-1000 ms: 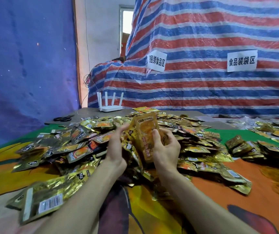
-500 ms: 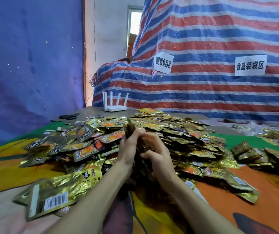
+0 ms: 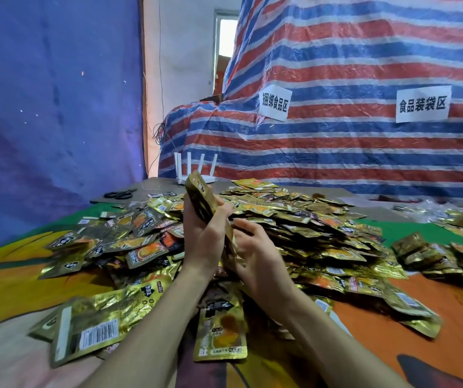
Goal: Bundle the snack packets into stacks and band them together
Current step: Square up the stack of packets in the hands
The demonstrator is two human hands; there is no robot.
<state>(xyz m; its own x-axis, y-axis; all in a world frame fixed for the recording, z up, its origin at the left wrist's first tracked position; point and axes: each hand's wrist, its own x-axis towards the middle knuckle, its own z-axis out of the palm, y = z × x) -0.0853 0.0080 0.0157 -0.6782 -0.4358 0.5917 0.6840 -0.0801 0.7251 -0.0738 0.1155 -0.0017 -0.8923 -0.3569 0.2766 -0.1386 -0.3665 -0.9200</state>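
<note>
Holding a stack of snack packets (image 3: 200,201) edge-on between both hands.

Raised upright above the near middle of the table, top leaning slightly left; gripped round its middle by the left hand (image 3: 202,238), with the right hand (image 3: 257,249) curled round its lower edge. Behind and to both sides, a broad heap of loose gold packets (image 3: 297,228) on the orange and green tablecloth (image 3: 387,337). Near the left forearm, a barcode-side-up packet (image 3: 93,329). Well apart at right, small stacked bundles (image 3: 420,254). At the far edge, black scissors (image 3: 118,195) and a white four-antenna router (image 3: 195,170) before a striped tarp (image 3: 350,147).
</note>
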